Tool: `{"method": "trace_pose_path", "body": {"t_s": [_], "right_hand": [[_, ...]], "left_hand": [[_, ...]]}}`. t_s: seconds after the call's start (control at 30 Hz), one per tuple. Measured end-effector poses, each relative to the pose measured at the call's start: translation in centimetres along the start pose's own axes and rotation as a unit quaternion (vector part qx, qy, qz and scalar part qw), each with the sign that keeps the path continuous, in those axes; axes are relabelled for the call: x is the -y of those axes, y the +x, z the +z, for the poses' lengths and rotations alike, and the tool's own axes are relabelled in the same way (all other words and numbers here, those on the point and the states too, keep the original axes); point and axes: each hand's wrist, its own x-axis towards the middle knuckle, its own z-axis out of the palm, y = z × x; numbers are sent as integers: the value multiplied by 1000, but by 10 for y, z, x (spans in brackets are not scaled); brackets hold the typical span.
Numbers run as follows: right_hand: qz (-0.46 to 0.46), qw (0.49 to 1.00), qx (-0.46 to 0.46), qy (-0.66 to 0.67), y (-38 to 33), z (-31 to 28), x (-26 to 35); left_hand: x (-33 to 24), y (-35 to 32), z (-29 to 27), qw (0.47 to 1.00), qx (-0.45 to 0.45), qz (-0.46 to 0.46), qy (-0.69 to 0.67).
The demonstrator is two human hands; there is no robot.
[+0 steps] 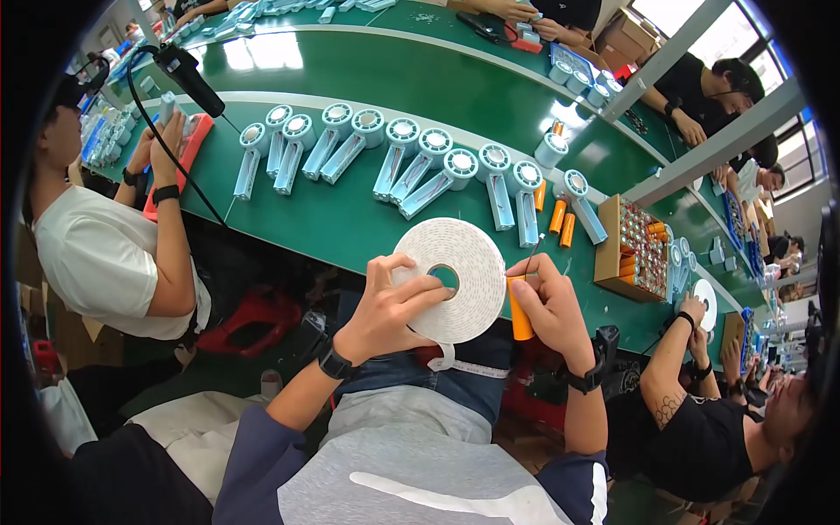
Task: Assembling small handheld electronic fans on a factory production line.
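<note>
Near edge of the green table (302,223): worker's left hand (385,311) clasps a white tape roll (477,276), fingertips at its core, tape tail (447,355) hanging below. Right hand (560,315) pinches an orange cylinder (521,321), thumb against fingers, just beside the roll. Pale-blue fan bodies (435,144) lined toward the table's far edge; open cardboard box (606,249) near its right end.

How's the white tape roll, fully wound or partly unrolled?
Partly unrolled: a loose strip hangs from the lower edge of the white tape roll, which the left hand holds.
</note>
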Motion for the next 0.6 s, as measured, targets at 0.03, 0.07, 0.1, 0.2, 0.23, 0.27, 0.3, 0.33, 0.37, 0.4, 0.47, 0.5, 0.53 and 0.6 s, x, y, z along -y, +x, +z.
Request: {"method": "trace_pose_path", "body": {"t_s": [0.03,0.07,0.1,0.2,0.23,0.27,0.3,0.33,0.37,0.4,0.47,0.5,0.53,0.6], "right_hand": [[0,1000,1,-1,-1,5,0],[3,999,-46,-17,-2,11,-1],[6,995,-93,-33,-3,17,-2],[-21,970,-244,8,-4,41,-19],[-51,935,-343,67,-4,50,-28],[-80,887,-438,125,-2,57,-33],[-77,886,-441,124,-1,61,-34],[-78,886,-445,99,0,64,-37],[-77,887,-450,73,2,65,-39],[-77,887,-454,47,4,63,-45],[-116,864,-489,-27,31,53,-63],[-132,782,-593,-141,60,14,-72],[-121,753,-645,45,83,-48,-84],[-85,709,-700,15,59,-142,-54]], "left_hand": [[-2,1,-3,1000,-6,7,23],[-4,3,-5,999,-12,14,45],[-5,4,-6,997,-18,21,67],[-25,2,4,997,-67,-26,41],[-32,1,8,994,-90,-49,29],[-35,-2,11,995,-88,-48,27],[-37,-5,16,993,-95,-64,35],[-38,-8,23,991,-99,-77,40],[-38,-8,28,990,-103,-90,45],[-37,-5,32,991,-98,-87,39],[-41,-11,39,994,-69,-41,76],[-43,-16,40,993,-55,-21,101],[-49,-21,53,994,-50,-19,98],[-78,-27,81,998,-14,28,-60]]}}
